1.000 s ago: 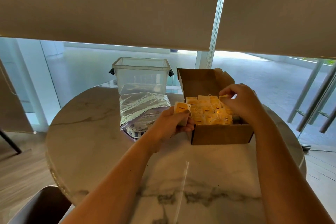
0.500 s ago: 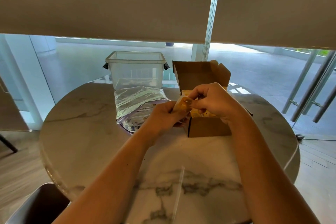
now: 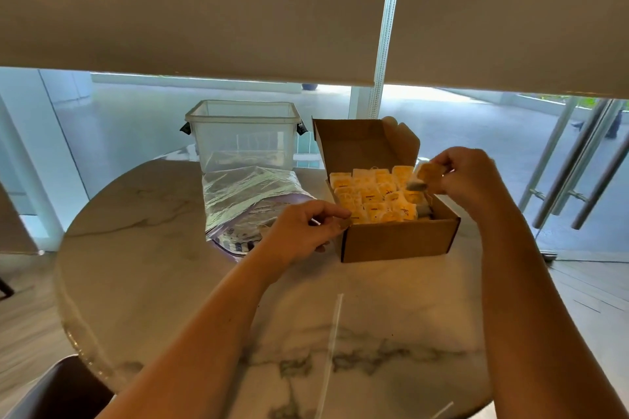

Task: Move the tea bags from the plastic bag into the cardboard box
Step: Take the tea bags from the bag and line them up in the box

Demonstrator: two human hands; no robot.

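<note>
While the right hand [image 3: 468,180] pinches one tea bag [image 3: 429,172] just above the far right corner of the cardboard box [image 3: 394,241], the left hand [image 3: 303,231], loosely curled and apparently empty, rests between box and plastic bag [image 3: 245,194].

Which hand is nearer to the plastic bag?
Left. The left hand is beside the plastic bag, at the cardboard box's near corner; the right hand is over the box's far side.

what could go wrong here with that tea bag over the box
The box looks nearly full of tea bags, so the tea bag pinched in the right hand may not seat and could slide out. The left hand sits at the box's near corner and might nudge it.
</note>
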